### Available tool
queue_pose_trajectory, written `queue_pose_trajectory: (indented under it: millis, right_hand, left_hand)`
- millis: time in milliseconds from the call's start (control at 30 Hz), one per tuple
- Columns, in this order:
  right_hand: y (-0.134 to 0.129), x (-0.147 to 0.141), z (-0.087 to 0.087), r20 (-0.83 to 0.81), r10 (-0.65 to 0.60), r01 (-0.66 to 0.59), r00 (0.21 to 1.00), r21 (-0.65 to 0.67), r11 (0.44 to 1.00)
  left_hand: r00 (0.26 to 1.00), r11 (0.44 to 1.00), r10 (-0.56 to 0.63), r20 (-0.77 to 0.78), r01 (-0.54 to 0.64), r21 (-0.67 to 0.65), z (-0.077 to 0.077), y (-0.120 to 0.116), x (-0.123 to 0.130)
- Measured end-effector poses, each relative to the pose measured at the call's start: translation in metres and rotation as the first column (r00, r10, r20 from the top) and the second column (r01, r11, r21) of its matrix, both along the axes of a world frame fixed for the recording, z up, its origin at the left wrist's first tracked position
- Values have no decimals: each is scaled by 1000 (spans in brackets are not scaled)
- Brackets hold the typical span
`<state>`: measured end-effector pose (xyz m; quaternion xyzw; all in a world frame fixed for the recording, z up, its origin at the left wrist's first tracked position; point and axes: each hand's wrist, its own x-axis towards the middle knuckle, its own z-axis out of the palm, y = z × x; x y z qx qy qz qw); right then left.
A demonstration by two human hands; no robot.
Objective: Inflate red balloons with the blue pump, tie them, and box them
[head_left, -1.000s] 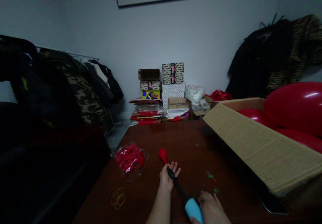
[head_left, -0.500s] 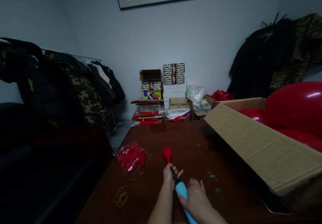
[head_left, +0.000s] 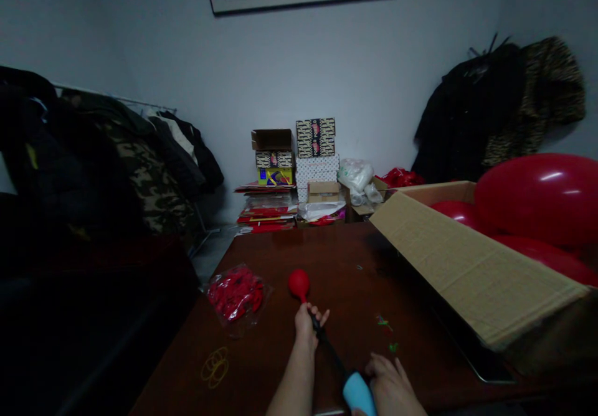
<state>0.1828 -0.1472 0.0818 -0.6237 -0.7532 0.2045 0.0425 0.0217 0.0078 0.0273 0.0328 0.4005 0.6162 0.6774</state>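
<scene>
My left hand (head_left: 305, 327) is closed around the neck of a small, partly inflated red balloon (head_left: 299, 284), where it meets the black nozzle end of a hand balloon pump (head_left: 358, 393). Behind that hand a long black shaft shows, running down to the light blue barrel. My right hand (head_left: 389, 380) wraps the blue barrel near the bottom edge of the view, its upper fingers partly lifted. Left of the balloon lies a clear plastic bag (head_left: 237, 294) of red balloons. Several yellow rubber bands (head_left: 215, 367) lie nearer on the table.
An open cardboard box (head_left: 476, 266) holding large inflated red balloons (head_left: 542, 195) stands on the right side of the brown table (head_left: 327, 248). A dark flat device (head_left: 490, 366) lies beside it. Small green scraps (head_left: 393, 347) are near my right hand. Stacked boxes (head_left: 316, 137) stand behind.
My right hand has drawn the blue barrel back toward me, exposing the black shaft. The red balloon looks slightly larger. My view has turned a little to the right.
</scene>
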Motion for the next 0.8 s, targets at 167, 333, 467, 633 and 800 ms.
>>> queue_pose_trajectory:
  millis: [167, 333, 467, 633, 800]
  right_hand:
    - [24, -36, 17, 29, -75, 72, 997, 108, 992]
    - [55, -61, 2, 29, -118, 108, 993, 227, 968]
    - [57, -61, -10, 21, -119, 108, 993, 292, 950]
    - [46, -54, -18, 75, -136, 107, 988, 312, 944]
    - [42, -57, -19, 125, -77, 42, 989, 257, 965]
  left_hand:
    - [999, 997, -42, -7, 42, 58, -3, -3, -3]
    - [996, 992, -89, -4, 89, 89, -4, -4, -6]
    - [997, 988, -76, 2, 75, 133, -6, -4, -6]
    - [999, 984, -32, -8, 33, 178, -10, -5, -2]
    - [999, 980, -27, -40, 34, 195, -11, -6, 1]
